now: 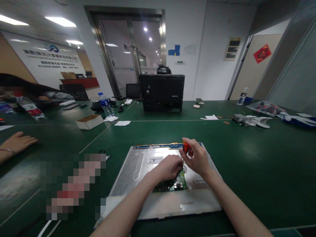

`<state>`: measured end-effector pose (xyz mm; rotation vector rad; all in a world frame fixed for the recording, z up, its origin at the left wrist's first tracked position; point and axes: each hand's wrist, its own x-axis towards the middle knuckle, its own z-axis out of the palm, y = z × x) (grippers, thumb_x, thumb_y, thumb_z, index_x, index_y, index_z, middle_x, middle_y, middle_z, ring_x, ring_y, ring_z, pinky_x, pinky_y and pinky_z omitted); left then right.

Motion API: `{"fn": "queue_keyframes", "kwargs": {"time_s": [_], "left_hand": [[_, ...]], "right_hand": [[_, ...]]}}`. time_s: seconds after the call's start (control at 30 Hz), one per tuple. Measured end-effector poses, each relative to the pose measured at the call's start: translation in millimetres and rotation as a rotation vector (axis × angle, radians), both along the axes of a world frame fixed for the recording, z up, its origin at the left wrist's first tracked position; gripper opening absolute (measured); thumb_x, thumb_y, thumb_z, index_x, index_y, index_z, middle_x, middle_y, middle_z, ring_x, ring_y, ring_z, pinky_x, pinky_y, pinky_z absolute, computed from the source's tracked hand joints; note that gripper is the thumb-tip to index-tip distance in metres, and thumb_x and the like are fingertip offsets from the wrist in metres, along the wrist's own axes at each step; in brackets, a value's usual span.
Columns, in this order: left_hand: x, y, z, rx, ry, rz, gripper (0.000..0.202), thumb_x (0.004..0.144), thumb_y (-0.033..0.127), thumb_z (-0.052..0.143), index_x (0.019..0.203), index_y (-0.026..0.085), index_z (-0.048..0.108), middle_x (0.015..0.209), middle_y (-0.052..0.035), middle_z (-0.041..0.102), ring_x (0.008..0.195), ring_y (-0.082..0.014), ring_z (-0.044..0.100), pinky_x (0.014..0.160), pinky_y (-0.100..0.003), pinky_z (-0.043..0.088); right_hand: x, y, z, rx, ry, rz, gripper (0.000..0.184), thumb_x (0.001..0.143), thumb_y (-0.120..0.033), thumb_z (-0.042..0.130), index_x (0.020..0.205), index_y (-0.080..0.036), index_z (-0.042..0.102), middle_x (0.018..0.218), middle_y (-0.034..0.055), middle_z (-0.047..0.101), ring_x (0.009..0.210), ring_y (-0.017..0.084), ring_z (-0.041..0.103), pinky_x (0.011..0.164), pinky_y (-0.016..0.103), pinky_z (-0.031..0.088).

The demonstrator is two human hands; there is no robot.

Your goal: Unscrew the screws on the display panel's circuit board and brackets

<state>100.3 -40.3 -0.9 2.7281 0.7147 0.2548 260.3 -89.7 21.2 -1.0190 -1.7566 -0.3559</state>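
A silver metal-backed display panel [125, 177] lies flat on the green table before me. Near its middle sits a green circuit board [182, 179], partly covered by my left hand. My right hand [199, 159] is closed round the red and black handle of a screwdriver [186, 147], which stands upright with its shaft pointing down at the board's upper edge. My left hand [169, 167] rests over the board with curled fingers gathered by the screwdriver's lower end; what they pinch, if anything, is hidden. Along the panel's far edge runs a narrow blue circuit strip [158, 146].
Beyond the panel stands a black monitor housing [161, 93]. An open cardboard box [89, 122] and a water bottle [105, 104] are at the left. Another person's hand [18, 144] lies on the table's left side. White-handled tools [251, 120] lie at the right.
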Motion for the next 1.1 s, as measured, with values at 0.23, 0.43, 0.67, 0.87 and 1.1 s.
{"fn": "queue_keyframes", "kwargs": {"time_s": [0.23, 0.43, 0.67, 0.87, 1.1], "left_hand": [[-0.6, 1.5, -2.8, -0.045, -0.031, -0.005, 0.017, 0.084, 0.008, 0.054, 0.09, 0.015, 0.068, 0.093, -0.0093, 0.073, 0.085, -0.0228, 0.067, 0.076, -0.028, 0.048], [-0.3, -0.3, -0.7, -0.044, -0.024, 0.003, 0.017, 0.084, 0.008, 0.053, 0.088, 0.015, 0.068, 0.093, -0.009, 0.073, 0.085, -0.0227, 0.067, 0.075, -0.028, 0.047], [-0.2, -2.7, 4.4, -0.011, 0.007, 0.016, 0.016, 0.083, 0.007, 0.054, 0.084, 0.015, 0.067, 0.088, -0.0081, 0.072, 0.079, -0.021, 0.065, 0.068, -0.026, 0.045], [-0.4, -1.5, 2.5, -0.028, 0.006, 0.016, 0.014, 0.084, 0.008, 0.055, 0.086, 0.015, 0.067, 0.089, -0.0088, 0.072, 0.079, -0.0214, 0.065, 0.07, -0.027, 0.046], [-0.8, -2.0, 3.0, -0.071, -0.034, 0.005, 0.016, 0.084, 0.006, 0.054, 0.089, 0.015, 0.066, 0.092, -0.0084, 0.073, 0.083, -0.0217, 0.067, 0.073, -0.027, 0.047]], "right_hand": [[-0.7, -3.7, 3.1, -0.033, 0.02, 0.053, 0.04, 0.093, -0.019, 0.048, 0.133, -0.018, 0.045, 0.079, 0.0002, 0.059, 0.052, 0.011, 0.052, 0.047, 0.022, 0.045], [-0.8, -2.6, 3.9, -0.02, 0.021, 0.036, 0.039, 0.092, -0.016, 0.049, 0.13, -0.019, 0.046, 0.077, -0.0013, 0.058, 0.051, 0.01, 0.051, 0.046, 0.021, 0.045], [0.2, -0.1, 0.2, 0.008, 0.004, -0.001, 0.03, 0.096, -0.024, 0.053, 0.125, -0.02, 0.049, 0.077, -0.0021, 0.056, 0.049, 0.008, 0.048, 0.046, 0.02, 0.042], [-0.7, -2.2, 2.1, -0.016, 0.011, 0.022, 0.035, 0.094, -0.023, 0.051, 0.129, -0.019, 0.048, 0.079, -0.0005, 0.058, 0.051, 0.01, 0.05, 0.047, 0.021, 0.044], [-0.3, -2.2, 1.9, -0.047, 0.035, 0.045, 0.045, 0.089, -0.015, 0.047, 0.134, -0.019, 0.045, 0.078, 0.0, 0.06, 0.052, 0.011, 0.053, 0.047, 0.022, 0.046]]}}
